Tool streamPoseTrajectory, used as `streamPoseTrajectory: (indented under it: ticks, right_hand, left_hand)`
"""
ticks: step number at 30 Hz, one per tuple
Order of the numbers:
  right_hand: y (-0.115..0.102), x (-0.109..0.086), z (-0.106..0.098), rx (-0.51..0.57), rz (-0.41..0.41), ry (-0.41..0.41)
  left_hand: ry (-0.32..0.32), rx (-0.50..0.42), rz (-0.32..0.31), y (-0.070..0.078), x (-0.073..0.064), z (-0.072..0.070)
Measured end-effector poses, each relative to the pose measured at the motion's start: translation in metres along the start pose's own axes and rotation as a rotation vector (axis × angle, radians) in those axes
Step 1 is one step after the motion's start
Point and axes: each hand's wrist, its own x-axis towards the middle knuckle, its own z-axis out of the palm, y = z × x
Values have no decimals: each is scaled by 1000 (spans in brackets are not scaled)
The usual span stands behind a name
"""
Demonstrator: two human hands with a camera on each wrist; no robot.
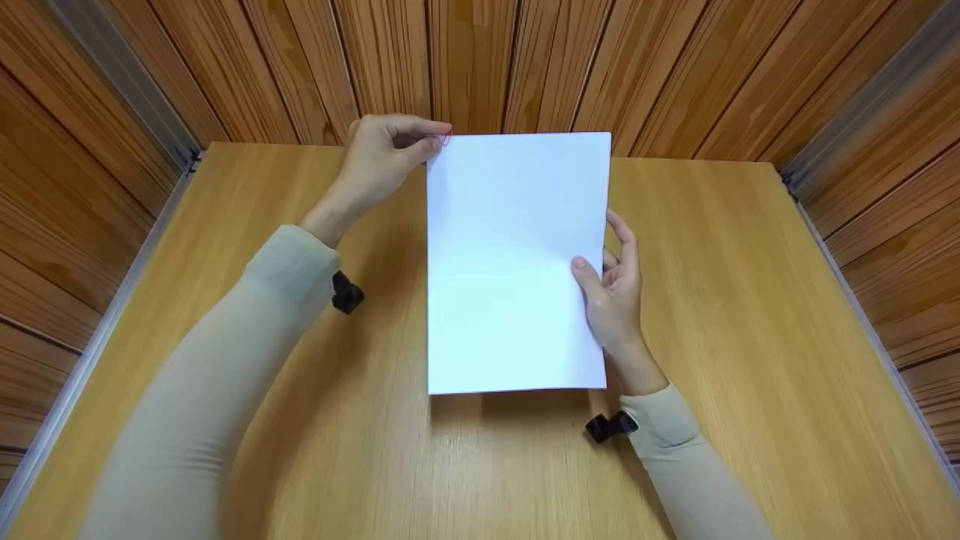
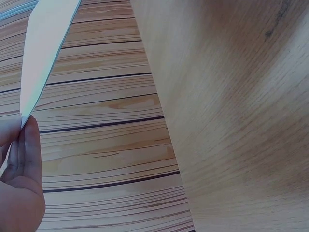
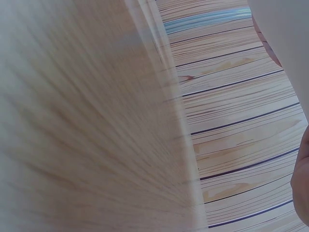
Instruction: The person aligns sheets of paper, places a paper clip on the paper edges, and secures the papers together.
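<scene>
White paper [image 1: 510, 262] is held up above the table, its long side running away from me in the head view. At its top left corner my left hand [image 1: 381, 159] pinches a thin red wire loop [image 1: 448, 138] that looks like a paper clip, between thumb and index finger. My right hand [image 1: 616, 300] grips the right edge, thumb on the front face and fingers behind, partly hidden. In the left wrist view the paper [image 2: 46, 53] appears nearly edge-on at the fingertips. The right wrist view catches the paper [image 3: 285, 38] and part of the hand at its border.
A light wooden table [image 1: 750, 337] lies below, with the paper's shadow on it. Wood-plank walls [image 1: 480, 67] rise at the back and both sides, with grey metal strips [image 1: 862, 127] along the corners. Black wrist cameras [image 1: 346, 292] stick out from both beige sleeves.
</scene>
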Motion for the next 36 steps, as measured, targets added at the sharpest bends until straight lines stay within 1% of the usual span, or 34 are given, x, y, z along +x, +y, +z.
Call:
streamPoseTrajectory:
  ticks: [3, 12, 17, 26, 31, 36]
  right_hand:
    - [0, 0, 1, 2, 6, 3]
    - [0, 0, 1, 8, 2, -8]
    - [0, 0, 0, -2, 2, -11]
    - [0, 0, 0, 11, -2, -10]
    - [1, 1, 0, 8, -4, -13]
    - [2, 0, -1, -1, -7, -11]
  left_hand:
    - [2, 10, 19, 0, 0, 0]
    - [3, 37, 28, -4, 0, 0]
    - [2, 47, 22, -4, 0, 0]
    - [5, 64, 1, -4, -1, 0]
    - [-4, 51, 9, -6, -1, -1]
    - [-17, 60, 33, -6, -2, -1]
